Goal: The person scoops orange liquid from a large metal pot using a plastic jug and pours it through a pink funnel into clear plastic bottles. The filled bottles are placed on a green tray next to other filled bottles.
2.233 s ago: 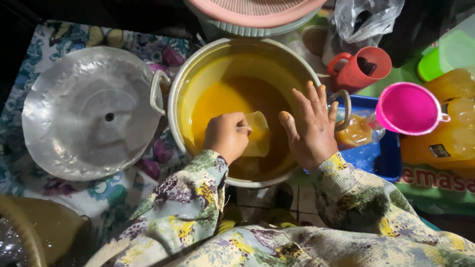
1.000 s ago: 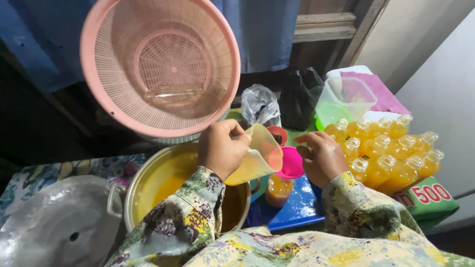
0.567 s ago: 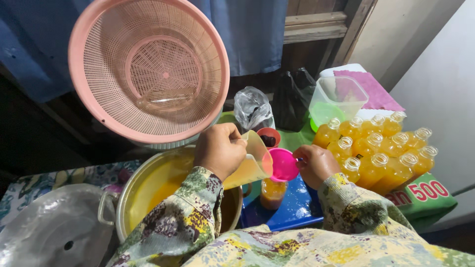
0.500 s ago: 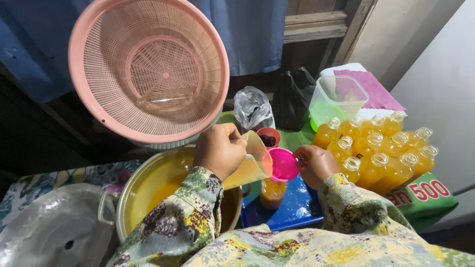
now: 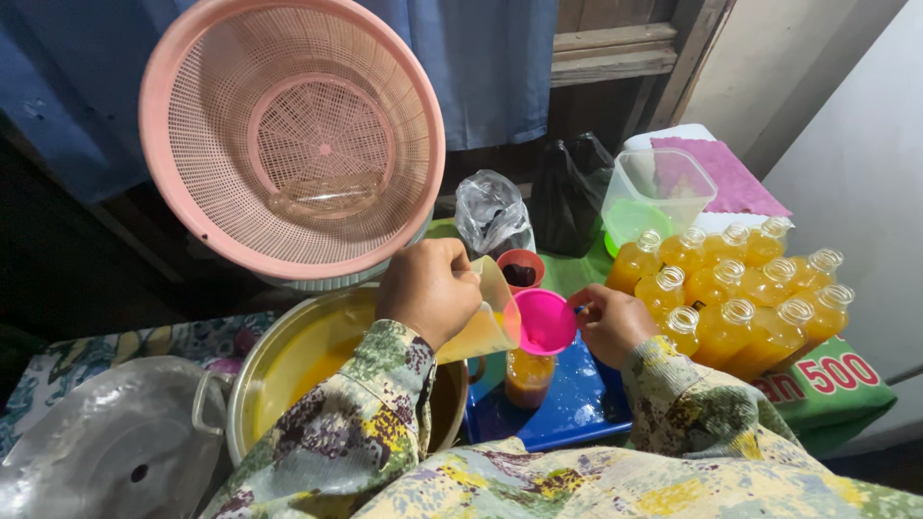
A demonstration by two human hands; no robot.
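A pot [image 5: 288,356] sits left of centre, its lid [image 5: 106,452] lying further left. Behind the pot a basket [image 5: 288,135] leans upright. Right of the pot, a tray [image 5: 577,408] carries 1 bottle [image 5: 528,377] with a funnel [image 5: 544,322] on top. Filled bottles [image 5: 740,298] cluster to the right, a tub [image 5: 659,187] behind them.

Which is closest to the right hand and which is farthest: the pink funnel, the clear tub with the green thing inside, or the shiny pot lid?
From the right hand:
1. Pink funnel, touching its fingers, just left.
2. Clear tub, farther back, beyond the bottles.
3. Shiny pot lid, far left, past the pot.
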